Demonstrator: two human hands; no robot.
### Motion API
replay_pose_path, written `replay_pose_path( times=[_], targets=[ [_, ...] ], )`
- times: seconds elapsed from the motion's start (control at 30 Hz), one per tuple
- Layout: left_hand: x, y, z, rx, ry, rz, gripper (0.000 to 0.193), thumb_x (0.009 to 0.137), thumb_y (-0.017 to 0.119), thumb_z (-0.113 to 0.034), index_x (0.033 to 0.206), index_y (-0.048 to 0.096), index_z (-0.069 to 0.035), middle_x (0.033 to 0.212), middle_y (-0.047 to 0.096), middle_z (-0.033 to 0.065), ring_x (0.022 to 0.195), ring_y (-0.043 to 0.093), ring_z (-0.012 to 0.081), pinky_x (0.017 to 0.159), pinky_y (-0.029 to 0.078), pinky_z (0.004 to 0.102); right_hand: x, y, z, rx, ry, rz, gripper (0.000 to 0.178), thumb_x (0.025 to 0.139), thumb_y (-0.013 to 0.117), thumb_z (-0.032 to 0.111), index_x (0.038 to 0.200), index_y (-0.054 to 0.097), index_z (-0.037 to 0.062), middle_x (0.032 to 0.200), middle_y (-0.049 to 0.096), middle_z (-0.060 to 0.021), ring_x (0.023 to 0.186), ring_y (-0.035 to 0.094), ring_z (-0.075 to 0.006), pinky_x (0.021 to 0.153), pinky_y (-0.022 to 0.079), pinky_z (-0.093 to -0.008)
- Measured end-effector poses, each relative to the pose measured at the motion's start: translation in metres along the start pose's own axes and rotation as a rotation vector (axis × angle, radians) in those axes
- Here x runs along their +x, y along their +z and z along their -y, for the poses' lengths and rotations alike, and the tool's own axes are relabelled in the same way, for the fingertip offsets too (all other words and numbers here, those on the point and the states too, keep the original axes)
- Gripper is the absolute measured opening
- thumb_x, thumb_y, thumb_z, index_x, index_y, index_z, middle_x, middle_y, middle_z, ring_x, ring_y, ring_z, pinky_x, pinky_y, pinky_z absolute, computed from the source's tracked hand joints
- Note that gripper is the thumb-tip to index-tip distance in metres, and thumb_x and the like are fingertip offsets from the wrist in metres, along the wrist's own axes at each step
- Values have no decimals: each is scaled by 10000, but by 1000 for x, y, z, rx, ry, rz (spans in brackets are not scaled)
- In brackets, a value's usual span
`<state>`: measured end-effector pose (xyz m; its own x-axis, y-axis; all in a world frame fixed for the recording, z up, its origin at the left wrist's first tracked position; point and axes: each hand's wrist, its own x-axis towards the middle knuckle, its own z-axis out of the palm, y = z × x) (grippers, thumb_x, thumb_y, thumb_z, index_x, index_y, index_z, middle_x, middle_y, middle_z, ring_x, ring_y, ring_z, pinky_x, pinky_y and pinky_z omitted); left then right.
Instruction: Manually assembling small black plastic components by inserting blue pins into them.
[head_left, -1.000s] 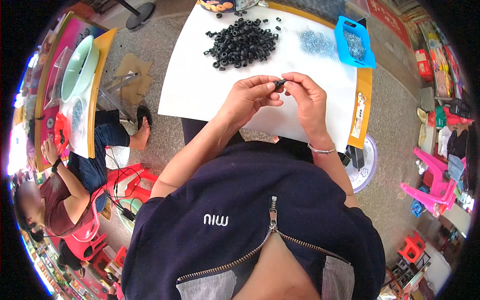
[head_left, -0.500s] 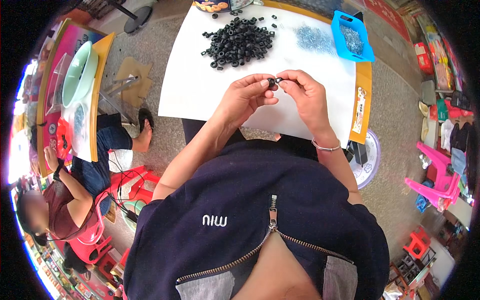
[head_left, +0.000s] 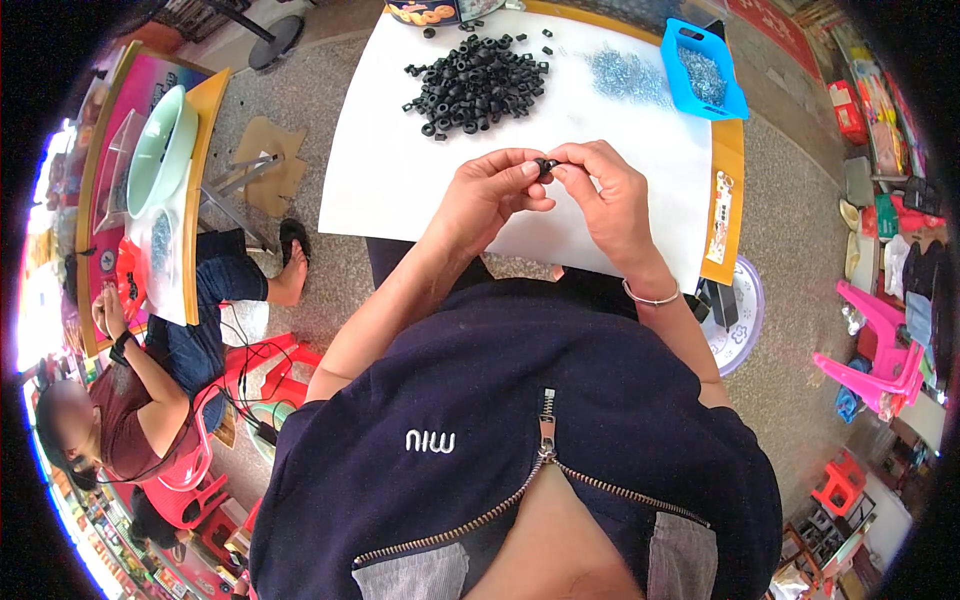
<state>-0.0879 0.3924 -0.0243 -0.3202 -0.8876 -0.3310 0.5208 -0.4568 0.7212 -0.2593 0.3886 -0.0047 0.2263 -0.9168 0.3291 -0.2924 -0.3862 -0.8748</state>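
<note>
Over the near part of the white tabletop (head_left: 380,160), my two hands meet at their fingertips. My left hand (head_left: 492,192) pinches a small black plastic part (head_left: 545,168) between thumb and forefinger, its other fingers curled below. Thumb and forefinger of my right hand (head_left: 612,190) are pressed together at that part's right side; whatever sits between them is mostly covered. Beyond my hands lies a heap of small black plastic parts (head_left: 478,85), some ring-like with holes. To its right are scattered tiny shiny bluish-silver pieces (head_left: 628,78).
A blue plastic basket (head_left: 735,100) with more shiny pieces stands at the far right corner. A printed tin (head_left: 425,12) is at the far edge. On the left, a person (head_left: 150,400) sits at another table with a pale green basin (head_left: 165,150). A pink stool (head_left: 880,350) stands right.
My right fingertips have moved in against the black part in my left hand; a small dark piece showed between them before. The seated person's hands have come together.
</note>
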Motion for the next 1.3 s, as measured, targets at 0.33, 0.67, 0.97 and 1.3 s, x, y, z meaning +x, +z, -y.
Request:
replay_pose_path(
  times=[0.33, 0.67, 0.97, 1.3],
  targets=[
    [-4, 4, -2, 153, 84, -41, 177, 894, 560, -51, 1026, 582, 63, 863, 637, 103, 701, 618, 131, 687, 562, 279, -1, 5, -5, -153, -181, -2, 134, 815, 588, -29, 938, 624, 9, 850, 610, -77, 751, 577, -174, 641, 467, -270],
    [-7, 14, -5, 449, 254, -90, 210, 893, 575, -71, 1051, 584, 67, 850, 639, 86, 733, 638, 140, 693, 553, 266, 3, 3, -4, -416, -437, -34, 250, 718, 618, -46, 954, 568, 18, 808, 573, -106, 727, 542, -273, 637, 465, -359],
    [-9, 20, -5, 99, 183, -61, 199, 905, 543, -47, 1061, 568, 75, 849, 622, 90, 735, 622, 135, 734, 568, 297, 8, -1, 12, -174, -292, -44, 127, 772, 595, -30, 894, 597, 7, 816, 611, -100, 732, 581, -255, 631, 479, -336],
    [-13, 18, -8, 295, 259, -46, 202, 891, 575, -59, 1058, 596, 53, 843, 651, 87, 733, 638, 136, 705, 544, 267, 9, -7, 15, -374, -472, 11, 199, 736, 630, -19, 927, 578, -1, 830, 598, -103, 736, 564, -263, 633, 484, -348]
  ],
)
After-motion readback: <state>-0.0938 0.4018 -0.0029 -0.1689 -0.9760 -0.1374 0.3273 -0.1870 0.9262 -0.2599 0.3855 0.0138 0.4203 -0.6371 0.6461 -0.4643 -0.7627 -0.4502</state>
